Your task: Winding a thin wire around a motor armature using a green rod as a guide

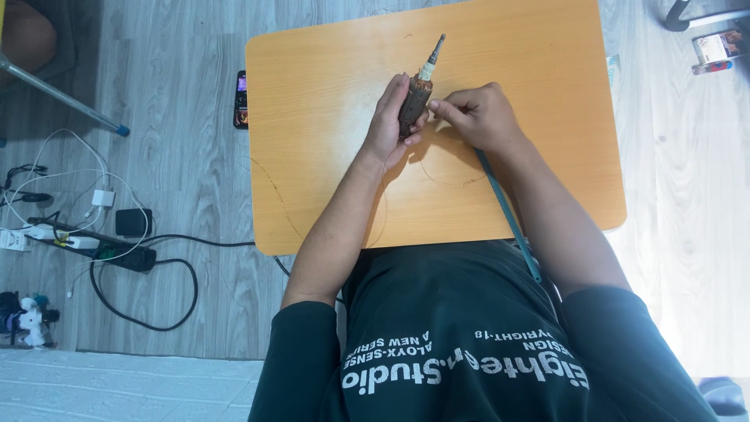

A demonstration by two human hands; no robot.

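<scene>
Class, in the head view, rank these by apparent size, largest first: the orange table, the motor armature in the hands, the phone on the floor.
1. orange table
2. motor armature
3. phone, slightly smaller than the armature; it lies farther away, so that ranking is unsure.

A small dark phone (241, 99) lies on the floor just beside the worktop's (547, 94) left edge, its screen lit (purple above, orange below). A red-and-white box (717, 50) rests on the floor at top right.
</scene>
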